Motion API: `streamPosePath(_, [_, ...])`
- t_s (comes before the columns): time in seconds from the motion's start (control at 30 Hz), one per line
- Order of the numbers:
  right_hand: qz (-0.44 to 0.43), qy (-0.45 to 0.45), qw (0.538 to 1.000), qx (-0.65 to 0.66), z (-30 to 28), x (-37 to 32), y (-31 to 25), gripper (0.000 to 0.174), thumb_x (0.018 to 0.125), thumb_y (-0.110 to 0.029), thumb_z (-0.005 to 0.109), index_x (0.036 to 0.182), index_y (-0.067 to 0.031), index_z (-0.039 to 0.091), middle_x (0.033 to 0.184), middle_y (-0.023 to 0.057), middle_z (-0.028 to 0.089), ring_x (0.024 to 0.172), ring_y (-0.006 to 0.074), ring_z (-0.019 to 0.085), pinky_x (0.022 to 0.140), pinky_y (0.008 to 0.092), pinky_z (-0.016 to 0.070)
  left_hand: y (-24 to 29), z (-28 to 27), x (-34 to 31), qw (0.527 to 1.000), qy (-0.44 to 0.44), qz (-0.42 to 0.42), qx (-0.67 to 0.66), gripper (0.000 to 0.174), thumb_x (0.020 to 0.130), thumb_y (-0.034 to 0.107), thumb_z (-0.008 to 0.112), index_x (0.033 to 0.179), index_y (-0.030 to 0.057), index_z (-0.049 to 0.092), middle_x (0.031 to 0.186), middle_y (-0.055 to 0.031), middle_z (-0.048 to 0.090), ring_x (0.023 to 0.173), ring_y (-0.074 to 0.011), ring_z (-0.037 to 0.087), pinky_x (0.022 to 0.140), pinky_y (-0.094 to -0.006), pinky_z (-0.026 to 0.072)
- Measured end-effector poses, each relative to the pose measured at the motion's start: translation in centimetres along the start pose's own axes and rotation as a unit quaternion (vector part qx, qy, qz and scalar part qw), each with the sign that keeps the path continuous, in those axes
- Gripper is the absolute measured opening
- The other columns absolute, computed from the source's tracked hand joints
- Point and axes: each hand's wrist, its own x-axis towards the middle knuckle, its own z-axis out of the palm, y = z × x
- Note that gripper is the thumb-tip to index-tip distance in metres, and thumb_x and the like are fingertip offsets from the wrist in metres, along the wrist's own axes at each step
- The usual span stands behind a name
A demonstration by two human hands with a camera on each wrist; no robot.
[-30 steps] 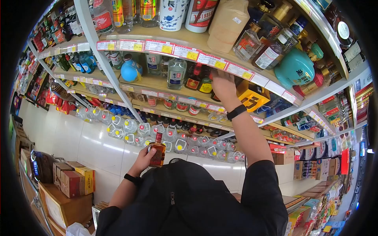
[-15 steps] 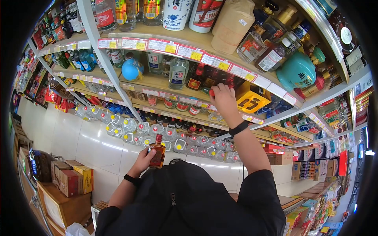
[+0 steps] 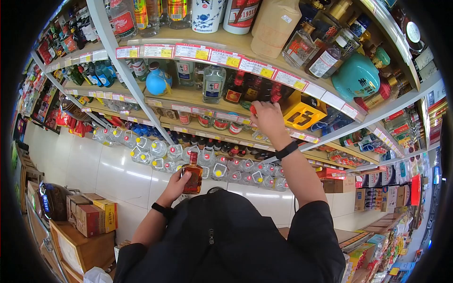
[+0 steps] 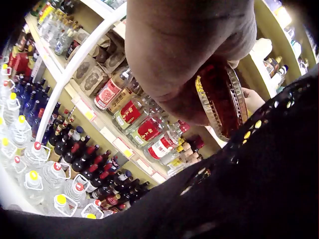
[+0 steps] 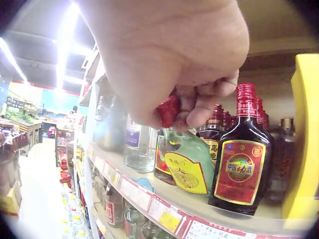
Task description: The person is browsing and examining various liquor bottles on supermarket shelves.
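My left hand (image 3: 176, 186) holds a flat amber liquor bottle (image 3: 192, 178) with a red cap, upright in front of my body, thumb across its face. In the left wrist view the bottle's ridged glass side (image 4: 234, 94) shows under the palm. At the front of the middle shelf, my right hand (image 3: 270, 121) pinches the red cap (image 5: 169, 110) of a pale green glass bottle (image 5: 202, 158) with a yellow label. That bottle leans, its base close over the shelf boards. Right beside it stands a dark bottle (image 5: 241, 164) with a red label and red cap.
A yellow box (image 3: 304, 111) stands right of the dark bottles, and a clear bottle (image 3: 213, 85) to their left. Price tags line the upper shelf's edge (image 3: 231, 59), which overhangs the middle shelf. Large clear jugs (image 3: 219, 170) crowd the floor below. Cartons (image 3: 89, 219) are stacked behind left.
My right hand has come out from deep on the middle shelf to its front, bringing the green bottle by its cap. The left hand keeps its bottle, with only a slight shift.
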Motion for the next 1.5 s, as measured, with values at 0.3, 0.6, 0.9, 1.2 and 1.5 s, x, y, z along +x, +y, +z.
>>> streamPosePath(0.3, [0.053,0.036,0.996,0.062,-3.3,-1.6,-0.5,0.020,0.079,-0.023,0.067,0.093,-0.0101,0.060,0.078,0.0068,0.064,0.080,0.0231,0.062,0.075,0.0384,0.0397,2.5,-0.1,3.3,0.993,-0.047,0.104,0.028,0.050,0.092,0.016,0.064,0.132,-0.0014,0.039,0.120,-0.0108,0.058,0.105,-0.0161,0.059,0.091,-0.0311,0.0496])
streamPosePath(0.6, [0.176,0.064,0.978,0.096,-7.2,-11.5,-0.1,0.027,0.080,-0.023,0.070,0.102,-0.0093,0.064,0.077,0.0086,0.065,0.075,0.0275,0.062,0.075,0.0406,0.0409,11.9,6.3,10.6,0.954,-0.138,0.200,0.173,0.049,0.090,0.013,0.068,0.129,-0.0013,0.042,0.120,-0.0116,0.058,0.109,-0.0169,0.057,0.094,-0.0321,0.0472])
streamPosePath(0.9, [0.376,0.015,0.908,0.185,-6.9,-24.2,-1.2,0.025,0.081,-0.022,0.068,0.102,-0.0094,0.065,0.082,0.0122,0.067,0.077,0.0311,0.063,0.080,0.0414,0.0405,16.7,13.4,20.0,0.874,-0.139,0.308,0.349,0.047,0.088,0.015,0.068,0.125,-0.0012,0.045,0.113,-0.0171,0.062,0.100,-0.0225,0.063,0.087,-0.0340,0.0495])
streamPosePath(1.2, [0.446,-0.004,0.863,0.238,-7.2,-30.5,-2.0,0.023,0.081,-0.020,0.068,0.100,-0.0082,0.064,0.080,0.0138,0.068,0.076,0.0333,0.064,0.081,0.0427,0.0420,16.2,15.5,24.4,0.761,-0.026,0.348,0.546,0.054,0.083,0.022,0.070,0.123,-0.0028,0.045,0.109,-0.0279,0.061,0.103,-0.0443,0.057,0.086,-0.0468,0.0472])
streamPosePath(1.5, [0.428,-0.031,0.860,0.277,-7.8,-31.1,-1.3,0.029,0.080,-0.017,0.069,0.105,-0.0031,0.066,0.087,0.0182,0.068,0.079,0.0354,0.065,0.075,0.0401,0.0510,16.3,16.6,25.3,0.720,-0.008,0.337,0.606,0.053,0.081,0.026,0.072,0.117,-0.0023,0.048,0.109,-0.0279,0.060,0.101,-0.0447,0.057,0.085,-0.0484,0.0464])
